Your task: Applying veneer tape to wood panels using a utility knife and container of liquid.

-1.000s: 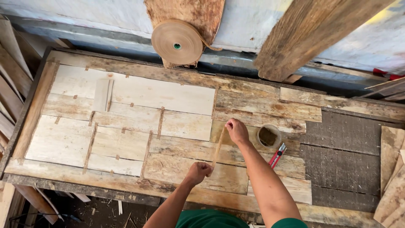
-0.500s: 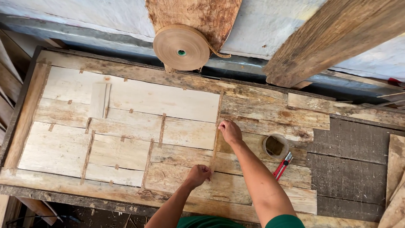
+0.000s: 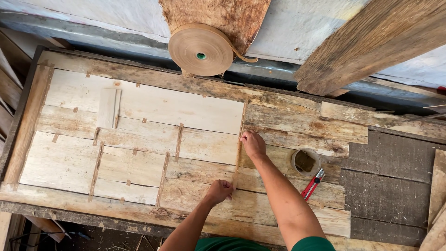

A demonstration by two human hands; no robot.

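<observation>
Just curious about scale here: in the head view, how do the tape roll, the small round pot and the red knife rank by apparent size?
1. Tape roll, largest.
2. Round pot.
3. Red knife; close to the pot, so that order is unsure.

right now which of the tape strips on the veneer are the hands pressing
The long upright strip along the pale sheets' right edge. The right hand presses its middle, the left hand its lower end; the other strips lie untouched to the left.

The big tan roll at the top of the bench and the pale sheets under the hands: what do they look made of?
The big tan roll looks like matte brown paper tape, wound in thin layers around a green core. The pale sheets look like thin raw wood veneer: visible grain, unfinished, joined by strips of similar brown tape. Both hands press one such strip.
</observation>
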